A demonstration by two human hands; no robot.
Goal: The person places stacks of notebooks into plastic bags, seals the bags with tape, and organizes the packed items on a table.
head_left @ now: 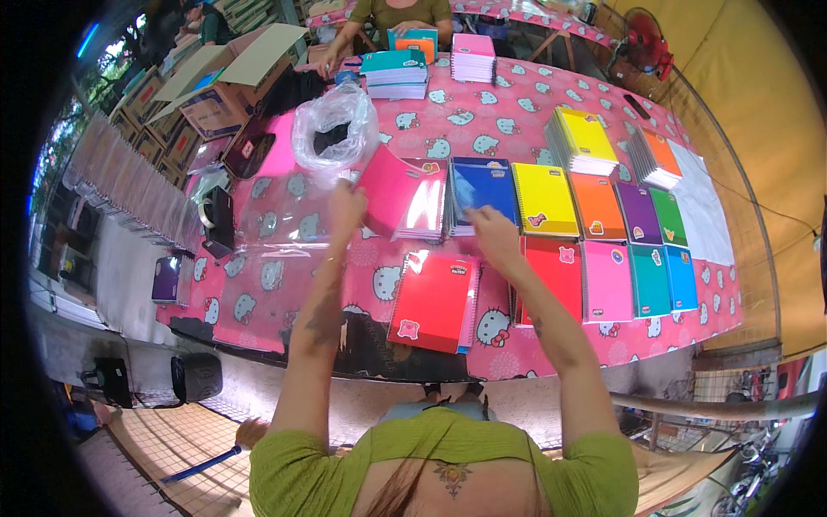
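Observation:
My left hand [347, 205] is closed on the left edge of a bright pink notebook [388, 191], which lies tilted over a pink notebook stack. Over the lower edge of the dark blue notebook [493, 191] stack, my right hand [494, 233] has its fingers curled at the near corner; the fingertips are partly hidden. Nearer to me lies a small pile topped by a red spiral notebook [433, 300] with a pink sticker. Right of my right hand, another red notebook [553, 274] lies beside a light pink notebook [607, 280].
Yellow [545, 198], orange [598, 207], purple and green notebooks line the right side. A plastic roll [334, 133] stands beyond my left hand, near an open cardboard box [228, 86]. A tape dispenser [217, 222] is at left. Across the table a person handles notebooks [415, 45].

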